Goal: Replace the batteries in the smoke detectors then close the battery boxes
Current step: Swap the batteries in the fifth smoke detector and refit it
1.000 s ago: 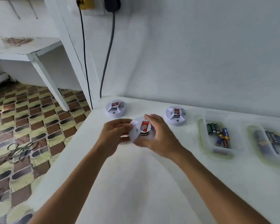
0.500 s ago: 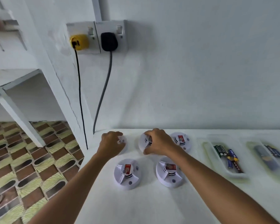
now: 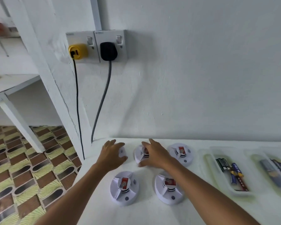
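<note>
Several white round smoke detectors with red battery labels lie on the white counter [image 3: 152,213]. Two are in front: one at front left [image 3: 124,188] and one at front right [image 3: 168,189]. Three sit in a back row near the wall. My left hand [image 3: 113,155] hovers with spread fingers over the back-left detector [image 3: 122,151], hiding most of it. My right hand [image 3: 154,155] spreads over the back-middle detector [image 3: 139,155]. The back-right detector [image 3: 181,154] is uncovered. Neither hand grips anything.
A clear tray [image 3: 217,181] with several batteries [image 3: 232,172] lies right of the detectors, and a second battery tray [image 3: 264,181] is beyond it. Two plugged cables [image 3: 101,103] hang from wall sockets [image 3: 96,46] down to the counter's left corner. The counter's left edge drops to a tiled floor [image 3: 23,168].
One second ago both hands held one detector above the counter. It now rests in the back row. The fingers of both hands have opened since half a second ago.
</note>
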Demonstrator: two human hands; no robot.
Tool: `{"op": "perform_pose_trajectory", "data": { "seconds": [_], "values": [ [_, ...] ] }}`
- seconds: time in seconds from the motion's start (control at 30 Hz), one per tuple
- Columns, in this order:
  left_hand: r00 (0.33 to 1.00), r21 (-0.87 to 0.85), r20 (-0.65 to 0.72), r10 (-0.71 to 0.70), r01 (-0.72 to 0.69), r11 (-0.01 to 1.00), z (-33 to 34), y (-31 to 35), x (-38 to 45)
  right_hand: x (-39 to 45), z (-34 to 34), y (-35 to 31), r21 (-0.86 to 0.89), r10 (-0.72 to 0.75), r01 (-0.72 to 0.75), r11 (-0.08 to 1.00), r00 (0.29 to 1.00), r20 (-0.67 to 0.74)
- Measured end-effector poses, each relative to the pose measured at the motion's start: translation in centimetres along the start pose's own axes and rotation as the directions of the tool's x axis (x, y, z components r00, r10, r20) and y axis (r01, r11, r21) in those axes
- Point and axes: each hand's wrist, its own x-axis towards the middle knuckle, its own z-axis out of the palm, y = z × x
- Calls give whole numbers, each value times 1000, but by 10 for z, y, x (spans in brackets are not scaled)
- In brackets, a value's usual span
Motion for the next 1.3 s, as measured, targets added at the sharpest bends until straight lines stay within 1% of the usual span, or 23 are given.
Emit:
{"op": "perform_pose_trajectory", "data": {
  "seconds": [0.07, 0.13, 0.17, 0.27, 0.33, 0.43, 0.5, 0.53, 0.57, 0.6, 0.63, 0.67, 0.7, 0.73, 0.77, 0.8, 0.87, 0.93, 1.0, 1.07, 1.13, 1.23, 1.3],
  "values": [
    [997, -23, -31, 68, -68, 997, 0, 30, 4, -12, -16, 6, 174, 30, -8, 985, 992, -126],
    [985, -65, -50, 164, -167, 984, 3, 70, 10, -28, -37, 18, 329, 103, 0, 944, 949, -297],
    [979, -73, -33, 199, -201, 977, 6, 93, 13, -37, -47, 26, 377, 139, 1, 926, 928, -345],
    [954, -104, 117, 277, -265, 959, 34, 151, 27, -67, -70, 52, 445, 188, -1, 896, 907, -377],
    [929, -73, 201, 310, -301, 951, 60, 178, 36, -88, -79, 70, 471, 199, 5, 882, 902, -383],
    [912, 70, 318, 260, -295, 953, 93, 205, 44, -111, -82, 95, 539, 198, 36, 842, 908, -370],
    [934, 118, 281, 220, -261, 958, 103, 214, 48, -124, -82, 108, 605, 187, 69, 793, 918, -350],
    [942, 73, 248, 226, -251, 965, 105, 215, 49, -128, -81, 113, 634, 188, 88, 768, 915, -356],
    [945, -24, 230, 231, -232, 972, 104, 217, 48, -133, -81, 118, 659, 196, 116, 743, 904, -379],
    [953, -167, 189, 237, -207, 964, 100, 217, 46, -134, -80, 120, 676, 214, 140, 723, 885, -412],
    [966, -334, 157, 204, -142, 932, 91, 219, 42, -134, -79, 123, 675, 236, 155, 721, 861, -450],
    [977, -521, 143, 158, -61, 851, 79, 221, 37, -132, -78, 123, 669, 260, 154, 727, 840, -476],
    [976, -687, 176, 126, 31, 726, 67, 225, 31, -129, -77, 122, 663, 279, 137, 736, 832, -481],
    [965, -818, 228, 131, 117, 564, 56, 226, 27, -124, -77, 120, 670, 273, 126, 732, 846, -458],
    [943, -892, 287, 170, 199, 405, 45, 226, 22, -121, -76, 116, 676, 249, 120, 727, 872, -422],
    [927, -927, 312, 206, 249, 282, 35, 223, 17, -117, -74, 109, 675, 216, 123, 728, 892, -396],
    [919, -953, 298, 259, 271, 137, 24, 220, 9, -111, -73, 100, 660, 183, 134, 740, 903, -389],
    [929, -966, 257, 267, 251, 58, 17, 215, 5, -107, -76, 92, 668, 185, 137, 732, 903, -388],
    [944, -977, 210, 256, 211, 26, 9, 214, 0, -103, -81, 88, 706, 203, 107, 701, 918, -340],
    [953, -981, 192, 233, 192, 21, 4, 212, -4, -103, -88, 85, 756, 211, 81, 649, 936, -281],
    [952, -982, 186, 241, 187, 20, 1, 210, -6, -104, -91, 82, 767, 200, 93, 635, 939, -279],
    [952, -985, 172, 252, 171, 27, -2, 211, -10, -107, -91, 80, 761, 197, 130, 636, 926, -323],
    [947, -987, 162, 279, 161, 25, -1, 211, -11, -109, -92, 81, 705, 154, 158, 691, 922, -357]
  ]
}}
